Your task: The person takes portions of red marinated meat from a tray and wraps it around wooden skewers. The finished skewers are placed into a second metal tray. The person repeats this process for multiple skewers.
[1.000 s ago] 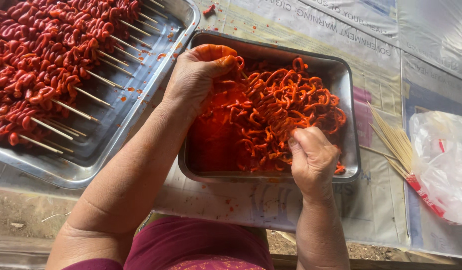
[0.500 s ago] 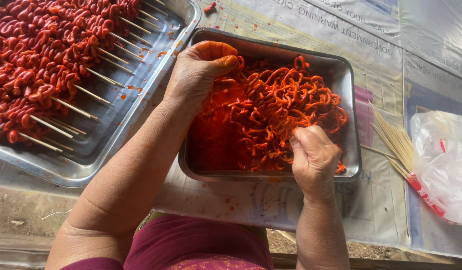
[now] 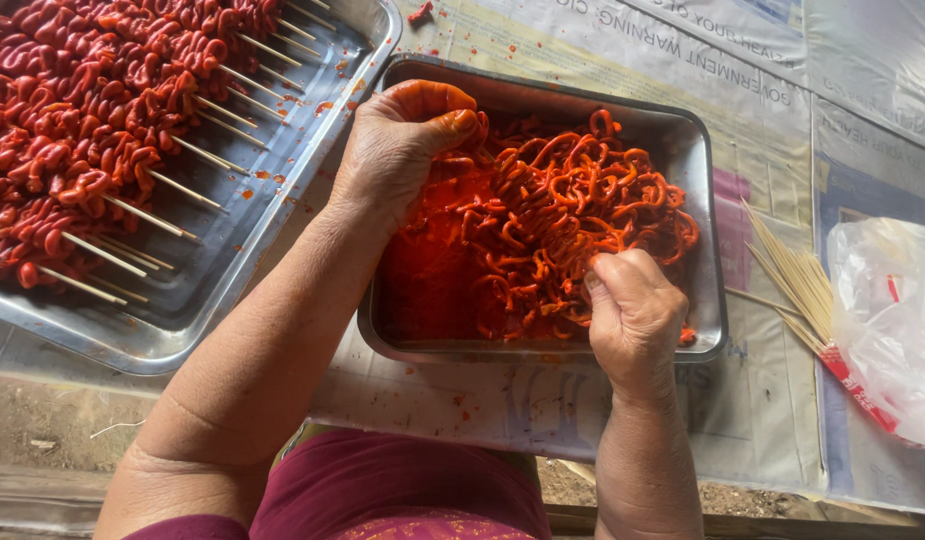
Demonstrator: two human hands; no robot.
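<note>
Newspaper-covered table: both hands in orange strips.

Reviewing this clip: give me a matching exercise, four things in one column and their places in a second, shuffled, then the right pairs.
Things:
1. left hand
2. right hand
3. bundle of bare skewers
4. skewered red pieces

Places:
A. on the paper, between the small tray and a plastic bag
B. in the large tray on the left
C. at the small tray's far left corner, fingertips coated orange
D. at the small tray's near edge, closed over orange strips

Pairs: 1-C, 2-D, 3-A, 4-B
</note>
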